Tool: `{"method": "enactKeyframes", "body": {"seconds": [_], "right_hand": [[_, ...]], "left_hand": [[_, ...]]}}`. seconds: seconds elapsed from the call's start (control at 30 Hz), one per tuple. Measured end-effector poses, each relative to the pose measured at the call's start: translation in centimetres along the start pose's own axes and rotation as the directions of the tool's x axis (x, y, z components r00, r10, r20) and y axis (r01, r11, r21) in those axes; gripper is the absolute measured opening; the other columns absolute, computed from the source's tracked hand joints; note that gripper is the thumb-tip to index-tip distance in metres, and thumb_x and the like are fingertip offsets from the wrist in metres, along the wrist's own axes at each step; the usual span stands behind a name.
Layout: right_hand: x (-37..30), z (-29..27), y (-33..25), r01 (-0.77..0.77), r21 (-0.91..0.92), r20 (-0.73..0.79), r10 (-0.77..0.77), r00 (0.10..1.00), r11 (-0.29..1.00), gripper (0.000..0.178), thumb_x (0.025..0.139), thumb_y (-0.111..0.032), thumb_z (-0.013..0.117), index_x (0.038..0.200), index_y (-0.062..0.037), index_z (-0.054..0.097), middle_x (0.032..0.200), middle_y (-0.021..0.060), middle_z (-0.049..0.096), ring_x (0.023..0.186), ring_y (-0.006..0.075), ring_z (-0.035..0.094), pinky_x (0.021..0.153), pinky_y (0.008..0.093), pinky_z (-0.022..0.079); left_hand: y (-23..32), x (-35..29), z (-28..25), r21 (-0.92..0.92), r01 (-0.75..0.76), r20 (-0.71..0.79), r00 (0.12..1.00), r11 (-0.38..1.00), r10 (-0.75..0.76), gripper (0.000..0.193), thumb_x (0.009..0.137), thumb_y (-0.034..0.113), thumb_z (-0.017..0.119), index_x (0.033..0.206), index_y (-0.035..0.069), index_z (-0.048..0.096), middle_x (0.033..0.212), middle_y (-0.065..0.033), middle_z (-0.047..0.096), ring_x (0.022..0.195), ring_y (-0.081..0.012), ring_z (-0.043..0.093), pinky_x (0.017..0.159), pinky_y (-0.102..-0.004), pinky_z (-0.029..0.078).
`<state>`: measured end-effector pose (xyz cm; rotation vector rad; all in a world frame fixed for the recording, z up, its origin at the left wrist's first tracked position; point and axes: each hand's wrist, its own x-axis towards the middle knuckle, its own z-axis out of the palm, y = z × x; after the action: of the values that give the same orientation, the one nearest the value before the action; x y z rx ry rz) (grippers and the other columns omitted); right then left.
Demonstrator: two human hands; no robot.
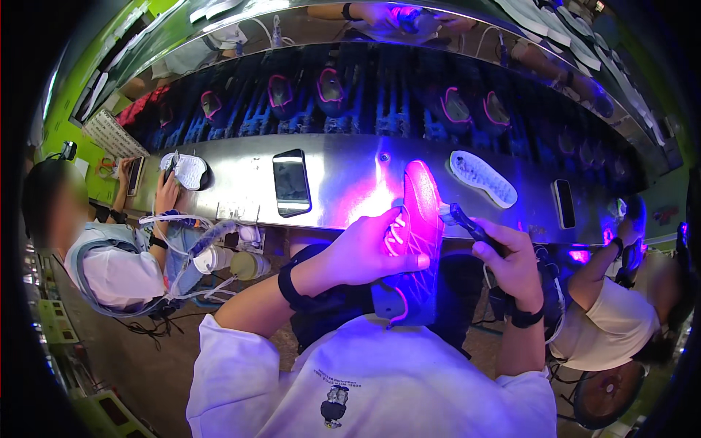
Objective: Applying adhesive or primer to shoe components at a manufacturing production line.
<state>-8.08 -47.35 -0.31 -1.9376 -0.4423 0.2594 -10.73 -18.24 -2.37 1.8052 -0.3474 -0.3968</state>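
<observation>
My left hand [372, 244] grips a sports shoe [420, 219] by its laced upper, sole side turned right, glowing pink under violet light. My right hand [507, 255] holds a dark-handled brush [464, 219] with its bristle tip touching the shoe's sole edge. Both wrists wear black bands. The shoe is held above the front edge of a shiny metal bench [350, 182].
On the bench lie a dark phone [291, 182], a loose white outsole [482, 177] and another phone [564, 204]. Behind runs a conveyor [380, 102] carrying several shoes. A person at left [109, 248] handles a white shoe [186, 169]; another person sits at right [621, 321].
</observation>
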Motion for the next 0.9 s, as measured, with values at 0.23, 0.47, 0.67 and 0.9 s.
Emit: {"method": "enactKeyframes", "body": {"seconds": [0.23,0.47,0.67,0.9], "right_hand": [[-0.1,0.8,3.2,-0.018,-0.006,-0.051,0.018,0.999,1.000,0.040,0.087,0.003,0.070,0.127,0.0000,0.067,0.102,0.0113,0.074,0.091,0.0177,0.069,0.087,0.0298,0.052],[-3.4,1.3,6.5,-0.053,0.031,-0.026,0.053,0.998,0.998,0.040,0.087,0.000,0.073,0.127,-0.0011,0.067,0.102,0.0096,0.074,0.092,0.0168,0.068,0.087,0.0301,0.051],[-2.7,-1.3,4.2,-0.160,-0.038,0.071,0.162,0.984,0.986,0.038,0.090,-0.008,0.074,0.127,-0.0005,0.067,0.108,0.0131,0.074,0.099,0.0170,0.068,0.091,0.0318,0.051],[-1.5,0.6,4.5,-0.201,0.065,0.016,0.201,0.980,0.977,0.043,0.088,-0.006,0.073,0.130,-0.0022,0.066,0.108,0.0125,0.073,0.098,0.0198,0.068,0.092,0.0328,0.051]], "left_hand": [[-2.1,2.4,1.4,-0.473,0.173,0.046,0.984,0.864,-0.172,0.052,0.096,0.029,0.071,0.134,-0.002,0.053,0.116,-0.0110,0.069,0.103,-0.0181,0.070,0.090,-0.0342,0.057],[-2.6,4.6,2.0,-0.659,0.271,0.072,0.951,0.701,-0.300,0.050,0.098,0.027,0.069,0.135,-0.001,0.051,0.112,-0.0100,0.069,0.100,-0.0159,0.069,0.086,-0.0307,0.057],[-3.7,5.5,2.1,-0.602,0.278,0.047,0.948,0.749,-0.314,0.060,0.097,0.029,0.070,0.139,-0.007,0.045,0.094,-0.0062,0.069,0.069,-0.0082,0.063,0.057,-0.0234,0.050],[-2.7,4.0,2.2,-0.712,0.206,0.032,0.965,0.671,-0.262,0.058,0.098,0.020,0.068,0.142,-0.007,0.041,0.122,-0.0143,0.064,0.109,-0.0205,0.068,0.089,-0.0331,0.060]]}}
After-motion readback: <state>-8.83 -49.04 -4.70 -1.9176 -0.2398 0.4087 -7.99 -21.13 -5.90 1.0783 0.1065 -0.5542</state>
